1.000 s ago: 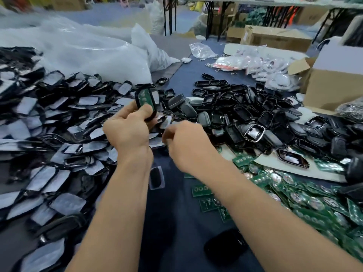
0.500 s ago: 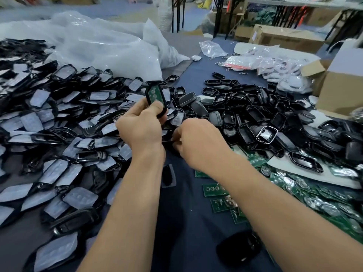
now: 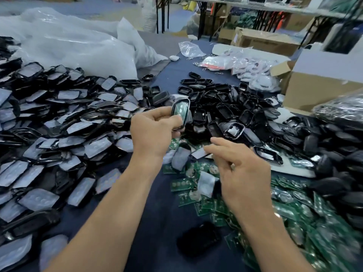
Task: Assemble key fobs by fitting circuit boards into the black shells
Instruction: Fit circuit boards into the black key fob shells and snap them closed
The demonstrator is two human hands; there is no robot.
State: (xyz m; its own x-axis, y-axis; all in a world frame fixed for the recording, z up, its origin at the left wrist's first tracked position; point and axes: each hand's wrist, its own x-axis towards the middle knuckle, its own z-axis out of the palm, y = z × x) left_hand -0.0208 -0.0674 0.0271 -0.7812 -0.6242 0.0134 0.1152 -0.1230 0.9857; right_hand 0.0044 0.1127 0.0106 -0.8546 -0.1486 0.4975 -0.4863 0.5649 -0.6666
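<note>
Left hand (image 3: 153, 132) pinches black shell (image 3: 180, 112), green board seated in it, upright at frame centre | right hand (image 3: 241, 169) fingers loose, grasping nothing I can make out, perhaps brushing a pale scrap, blurred | circuit boards (image 3: 314, 218) lower right | empty shells (image 3: 255, 112) right | film-covered shells (image 3: 68, 124) left

Boards (image 3: 306, 216) R; shells (image 3: 255, 112) behind.

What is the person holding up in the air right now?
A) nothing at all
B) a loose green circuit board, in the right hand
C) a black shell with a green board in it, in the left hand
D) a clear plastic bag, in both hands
C: the left hand grips the black shell, with green showing inside it, while the right hand is apart from it.
</note>
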